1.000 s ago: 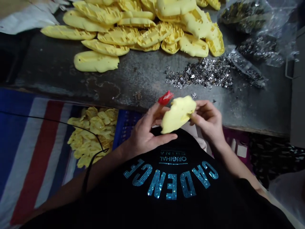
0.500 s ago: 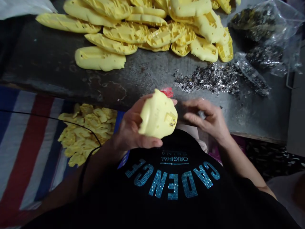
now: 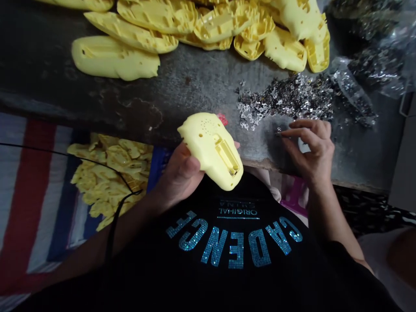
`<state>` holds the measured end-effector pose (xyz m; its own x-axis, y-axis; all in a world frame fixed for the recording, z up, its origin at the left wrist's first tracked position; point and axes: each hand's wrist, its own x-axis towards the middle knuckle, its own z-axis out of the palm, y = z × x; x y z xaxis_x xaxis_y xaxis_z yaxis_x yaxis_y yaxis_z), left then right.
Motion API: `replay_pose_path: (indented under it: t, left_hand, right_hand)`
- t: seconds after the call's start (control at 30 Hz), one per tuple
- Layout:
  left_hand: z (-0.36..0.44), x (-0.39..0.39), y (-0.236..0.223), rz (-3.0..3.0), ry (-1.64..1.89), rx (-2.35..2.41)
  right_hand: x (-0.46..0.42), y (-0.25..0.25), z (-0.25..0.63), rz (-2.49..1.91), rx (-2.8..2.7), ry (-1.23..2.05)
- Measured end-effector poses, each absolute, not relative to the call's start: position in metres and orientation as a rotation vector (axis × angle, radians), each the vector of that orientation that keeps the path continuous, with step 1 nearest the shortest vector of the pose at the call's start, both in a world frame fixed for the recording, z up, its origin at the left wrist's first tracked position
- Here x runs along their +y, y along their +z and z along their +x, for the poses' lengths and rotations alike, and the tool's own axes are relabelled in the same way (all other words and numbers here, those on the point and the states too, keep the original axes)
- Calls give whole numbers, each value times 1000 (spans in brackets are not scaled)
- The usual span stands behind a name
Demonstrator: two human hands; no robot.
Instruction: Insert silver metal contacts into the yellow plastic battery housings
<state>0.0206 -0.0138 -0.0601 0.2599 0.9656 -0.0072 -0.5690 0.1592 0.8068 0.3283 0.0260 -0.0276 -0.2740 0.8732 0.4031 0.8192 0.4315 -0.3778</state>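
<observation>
My left hand (image 3: pixel 182 173) is closed around a yellow plastic shell (image 3: pixel 211 147), held tilted over the front edge of the bench. The shell's outer face is up, showing a cluster of small holes and a long battery recess with a bit of metal at its near end. My right hand (image 3: pixel 310 149) pinches a small metal contact piece (image 3: pixel 278 131) between thumb and fingertip, just above the bench top. Beyond it spreads a heap of small shiny metal contact pieces (image 3: pixel 292 97). Something small and red (image 3: pixel 222 119) shows behind the shell.
Several yellow shells (image 3: pixel 156 17) are piled along the back of the dark metal bench (image 3: pixel 130 108). Clear plastic bags (image 3: pixel 380 56) of metal pieces lie at the right. More yellow parts (image 3: pixel 110 173) fill the space below on the left, by a striped cloth (image 3: pixel 32 195).
The shell in my left hand has turned, so its long recess now shows. My right hand has moved right, away from the shell, and now pinches a metal piece near the heap.
</observation>
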Motion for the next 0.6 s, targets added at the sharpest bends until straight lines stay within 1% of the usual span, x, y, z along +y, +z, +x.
replay_pose_path:
  t: [0.27,0.43,0.6]
  left_hand:
    - [25,-22,-62,714,1241,588]
    - [25,-24,-59,702,1241,622]
    - [25,-22,-63,719,1230,622]
  right_hand:
    - [52,-47,283,-1428,-2356,97]
    - [37,-46,287,-1329,-2414,31]
    - [27,-41,295,-1331,-2351,166]
